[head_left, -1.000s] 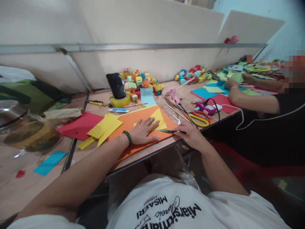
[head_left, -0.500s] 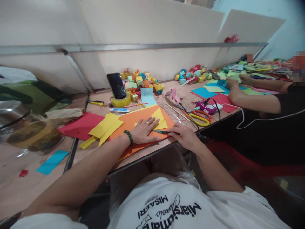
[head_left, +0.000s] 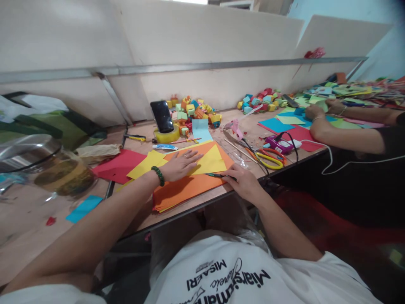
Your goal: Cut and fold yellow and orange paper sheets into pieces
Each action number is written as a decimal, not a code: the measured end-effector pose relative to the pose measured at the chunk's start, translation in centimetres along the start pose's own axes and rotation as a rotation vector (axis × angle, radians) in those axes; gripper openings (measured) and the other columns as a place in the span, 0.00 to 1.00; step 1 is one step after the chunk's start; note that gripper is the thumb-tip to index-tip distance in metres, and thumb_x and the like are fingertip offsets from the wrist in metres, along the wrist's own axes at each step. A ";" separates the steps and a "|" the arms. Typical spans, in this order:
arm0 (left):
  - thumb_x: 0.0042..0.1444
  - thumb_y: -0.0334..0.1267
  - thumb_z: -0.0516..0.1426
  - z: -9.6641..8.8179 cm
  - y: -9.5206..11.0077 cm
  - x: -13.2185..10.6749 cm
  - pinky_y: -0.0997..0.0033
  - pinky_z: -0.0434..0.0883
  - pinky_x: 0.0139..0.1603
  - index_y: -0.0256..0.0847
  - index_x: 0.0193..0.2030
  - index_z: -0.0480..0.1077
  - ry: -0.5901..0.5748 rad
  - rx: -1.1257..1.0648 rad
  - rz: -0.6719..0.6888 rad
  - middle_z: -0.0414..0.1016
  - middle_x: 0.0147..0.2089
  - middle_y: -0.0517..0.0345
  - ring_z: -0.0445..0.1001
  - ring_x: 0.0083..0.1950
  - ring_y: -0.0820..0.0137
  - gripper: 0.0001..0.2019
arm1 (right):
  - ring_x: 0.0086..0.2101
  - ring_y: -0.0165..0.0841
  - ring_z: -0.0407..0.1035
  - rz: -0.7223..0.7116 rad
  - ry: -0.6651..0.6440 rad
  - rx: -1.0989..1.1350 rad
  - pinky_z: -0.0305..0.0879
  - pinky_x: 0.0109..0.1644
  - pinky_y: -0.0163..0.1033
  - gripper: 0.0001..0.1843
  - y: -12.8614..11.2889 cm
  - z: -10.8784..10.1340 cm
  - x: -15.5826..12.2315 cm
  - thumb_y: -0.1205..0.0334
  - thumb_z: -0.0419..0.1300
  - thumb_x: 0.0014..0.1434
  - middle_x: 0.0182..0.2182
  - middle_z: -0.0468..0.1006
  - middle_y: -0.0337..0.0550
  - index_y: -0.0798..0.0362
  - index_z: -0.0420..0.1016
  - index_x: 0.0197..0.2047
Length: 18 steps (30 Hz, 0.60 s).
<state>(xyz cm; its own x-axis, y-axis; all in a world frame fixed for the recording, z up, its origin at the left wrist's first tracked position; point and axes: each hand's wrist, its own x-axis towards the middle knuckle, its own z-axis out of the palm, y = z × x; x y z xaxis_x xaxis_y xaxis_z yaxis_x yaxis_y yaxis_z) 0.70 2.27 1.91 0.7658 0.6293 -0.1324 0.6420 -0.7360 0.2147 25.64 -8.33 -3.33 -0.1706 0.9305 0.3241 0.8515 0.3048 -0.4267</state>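
Observation:
My left hand (head_left: pixel 179 166), a green bead bracelet at its wrist, lies with fingers spread over the left part of a yellow paper piece (head_left: pixel 210 160). Beneath that piece is a stack of orange paper (head_left: pixel 186 192) at the table's front edge. In my right hand (head_left: pixel 242 179) is a slim dark-green pointed tool (head_left: pixel 215 175), its tip by the lower edge of the yellow piece; its exact kind I cannot make out. More yellow paper strips (head_left: pixel 147 162) lie left of my left hand, partly over a red sheet (head_left: pixel 122 165).
Behind the stack stand a phone (head_left: pixel 162 116) on a tape roll (head_left: pixel 167 135) and a pile of small paper cubes (head_left: pixel 193 112). To the right are a pink glue gun (head_left: pixel 234 128), scissors (head_left: pixel 270 162) and cables. A glass jar (head_left: pixel 60 169) stands left. Another person's hands (head_left: pixel 314 112) handle paper at far right.
My left hand has slid left, uncovering more of the yellow piece. My right hand keeps its hold on the tool. The whole view has shifted slightly.

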 end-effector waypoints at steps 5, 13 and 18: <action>0.68 0.48 0.32 1.5 -1.4 -0.6 0.37 0.41 0.68 0.48 0.73 0.44 -0.073 0.055 -0.068 0.35 0.76 0.52 0.37 0.76 0.58 0.28 | 0.35 0.32 0.69 -0.008 0.008 -0.032 0.64 0.39 0.36 0.13 -0.3 -0.2 0.1 0.64 0.55 0.64 0.34 0.72 0.42 0.47 0.80 0.45; 0.68 0.46 0.34 1.6 -1.0 -0.3 0.39 0.41 0.69 0.49 0.73 0.43 -0.093 0.062 -0.071 0.33 0.76 0.54 0.35 0.76 0.61 0.27 | 0.36 0.33 0.70 -0.031 -0.028 -0.018 0.64 0.39 0.37 0.13 -0.6 -0.5 0.5 0.65 0.56 0.63 0.34 0.73 0.43 0.49 0.80 0.46; 0.68 0.45 0.34 1.4 -0.7 -0.5 0.40 0.40 0.69 0.49 0.73 0.42 -0.105 0.054 -0.080 0.33 0.76 0.54 0.34 0.76 0.63 0.27 | 0.35 0.33 0.70 -0.048 -0.043 0.019 0.65 0.39 0.37 0.13 -1.0 -0.8 0.3 0.64 0.55 0.64 0.33 0.73 0.42 0.48 0.80 0.46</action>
<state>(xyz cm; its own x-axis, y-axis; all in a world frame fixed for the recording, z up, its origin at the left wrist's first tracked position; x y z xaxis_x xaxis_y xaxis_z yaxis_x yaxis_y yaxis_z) -0.05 2.11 0.51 0.7099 0.6590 -0.2486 0.7001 -0.6987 0.1471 25.12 -8.50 -2.17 -0.2324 0.9224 0.3085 0.8323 0.3527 -0.4276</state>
